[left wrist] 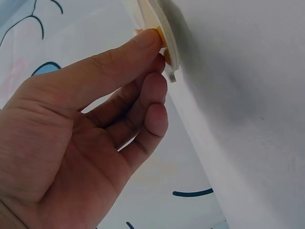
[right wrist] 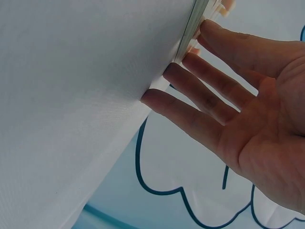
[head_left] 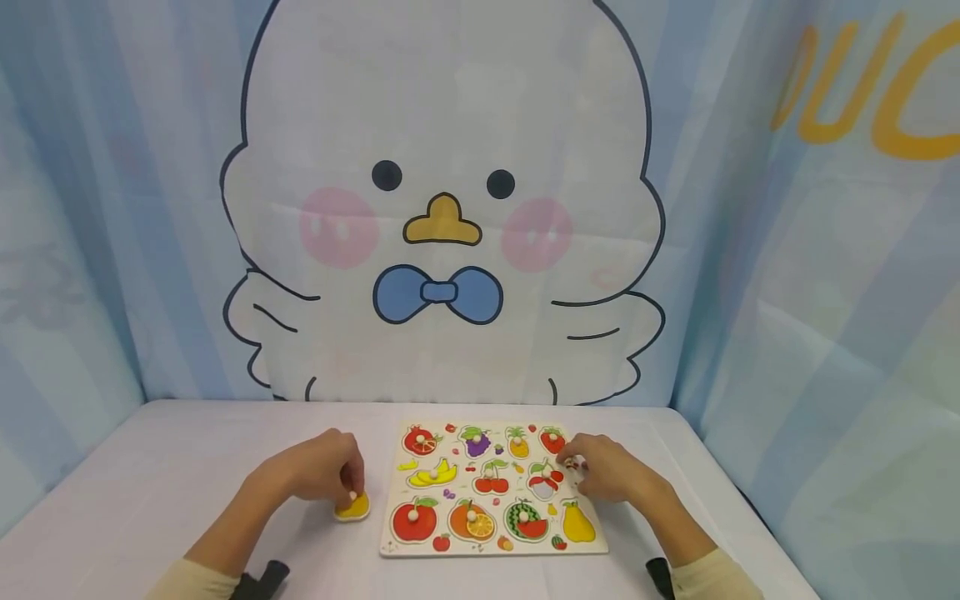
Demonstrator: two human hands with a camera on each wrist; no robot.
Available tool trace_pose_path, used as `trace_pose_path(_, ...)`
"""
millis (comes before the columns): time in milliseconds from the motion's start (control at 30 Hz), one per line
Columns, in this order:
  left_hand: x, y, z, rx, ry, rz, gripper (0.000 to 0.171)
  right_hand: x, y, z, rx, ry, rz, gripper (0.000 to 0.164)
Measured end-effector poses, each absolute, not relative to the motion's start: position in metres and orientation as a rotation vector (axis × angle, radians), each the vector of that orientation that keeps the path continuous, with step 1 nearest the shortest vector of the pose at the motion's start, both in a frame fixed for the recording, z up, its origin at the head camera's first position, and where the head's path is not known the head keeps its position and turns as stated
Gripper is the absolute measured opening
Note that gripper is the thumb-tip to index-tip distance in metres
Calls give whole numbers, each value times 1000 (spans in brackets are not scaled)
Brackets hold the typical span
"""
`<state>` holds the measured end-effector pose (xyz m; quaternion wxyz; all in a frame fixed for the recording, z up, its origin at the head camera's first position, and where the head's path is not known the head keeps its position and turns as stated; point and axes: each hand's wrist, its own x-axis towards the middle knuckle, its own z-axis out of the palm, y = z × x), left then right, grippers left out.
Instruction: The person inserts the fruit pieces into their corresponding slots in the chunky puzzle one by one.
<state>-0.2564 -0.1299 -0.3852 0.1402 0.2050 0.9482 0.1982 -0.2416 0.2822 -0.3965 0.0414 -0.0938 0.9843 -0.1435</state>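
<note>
In the head view, my left hand (head_left: 326, 467) pinches a small yellow puzzle piece (head_left: 352, 507) with a pale rim, low over the table left of the board. The left wrist view shows the thumb and fingertips at its face, the other fingers loosely bent. A fruit puzzle board (head_left: 388, 525) lies flat in the middle. My right hand (head_left: 611, 471) touches the board's right edge, thumb and index apart around a reddish-white fruit picture (head_left: 576, 462) they partly cover. In the right wrist view its fingers (right wrist: 190, 114) reach out fairly straight, the thumb (right wrist: 238, 45) over the board.
Knobbed fruit pieces sit in the board, among them an apple (head_left: 414, 521), an orange (head_left: 471, 522) and a watermelon (head_left: 527, 520). The pear (head_left: 577, 523) shows no knob. Behind the white table (head_left: 225, 450) hangs a duck-print curtain (head_left: 442, 358).
</note>
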Motion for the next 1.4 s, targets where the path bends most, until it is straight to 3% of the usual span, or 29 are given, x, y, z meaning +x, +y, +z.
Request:
trace_pose_path(833,-259,-101,-373,833,2693,641,15,-243,283,-397,-280,3012,-433,36)
trace_pose_path(1400,-264,-38,-377,1076,2642,542,10,-244,284,-397,-297,3003,-448,36)
